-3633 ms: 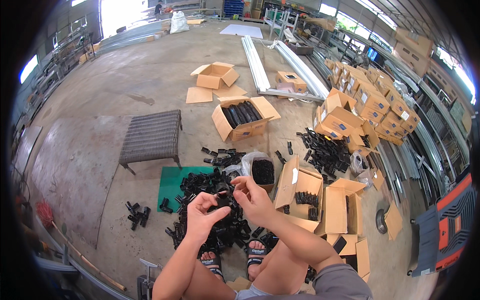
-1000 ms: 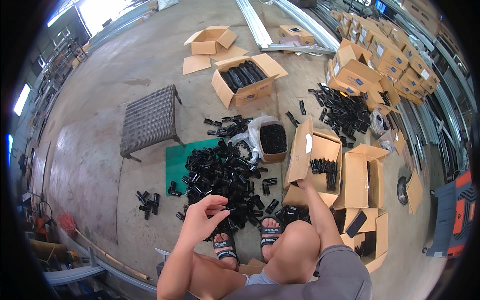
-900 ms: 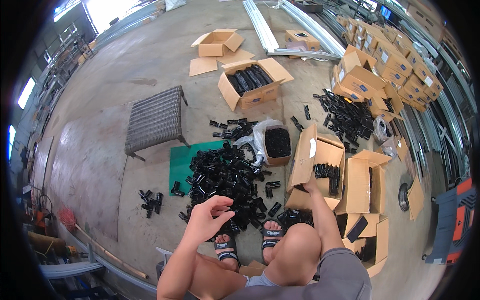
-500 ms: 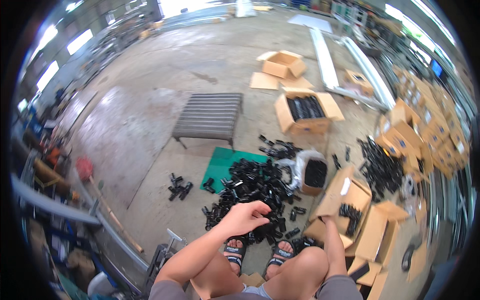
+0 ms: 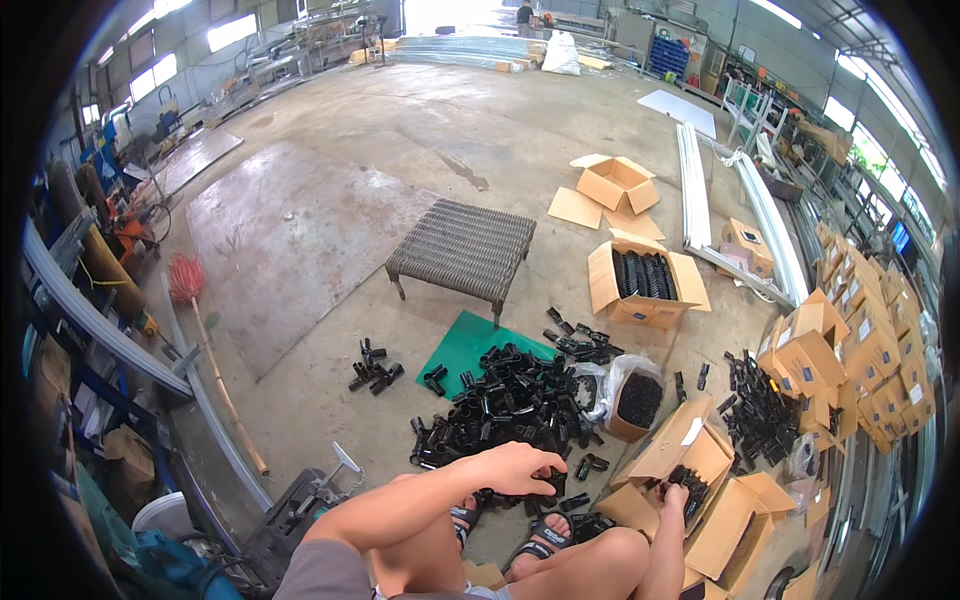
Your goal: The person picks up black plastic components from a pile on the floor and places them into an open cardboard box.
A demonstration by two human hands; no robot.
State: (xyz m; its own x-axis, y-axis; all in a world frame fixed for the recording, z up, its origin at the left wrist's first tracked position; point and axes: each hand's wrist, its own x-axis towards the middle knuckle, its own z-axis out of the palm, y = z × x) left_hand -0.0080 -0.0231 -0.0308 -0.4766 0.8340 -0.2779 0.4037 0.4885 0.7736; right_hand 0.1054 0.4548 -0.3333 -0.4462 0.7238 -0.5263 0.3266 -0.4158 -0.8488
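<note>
My left hand (image 5: pixel 522 469) hovers over the near side of a large heap of black tubular plastic fittings (image 5: pixel 510 400). Its fingers are curved and apart, with no fitting visible in them. Part of the heap lies on a green sheet (image 5: pixel 455 345). To the right, my right hand (image 5: pixel 675 494) reaches into an open cardboard box (image 5: pixel 655 452) that holds rows of black fittings (image 5: pixel 692 479). Its bent fingers close on a black fitting there, partly hidden by the hand itself.
Beyond the heap stands a low woven stool (image 5: pixel 465 245). An opened box of black pieces (image 5: pixel 645 275), a bag-lined box (image 5: pixel 638 400) and another open box (image 5: pixel 740 520) are at the right, before stacked cartons (image 5: pixel 880 350). A red-headed broom (image 5: pixel 215 350) lies left.
My right hand, hidden behind the box flap before, now shows inside the box at the fittings. My left hand stays above the heap. The head view has tilted up and turned left.
</note>
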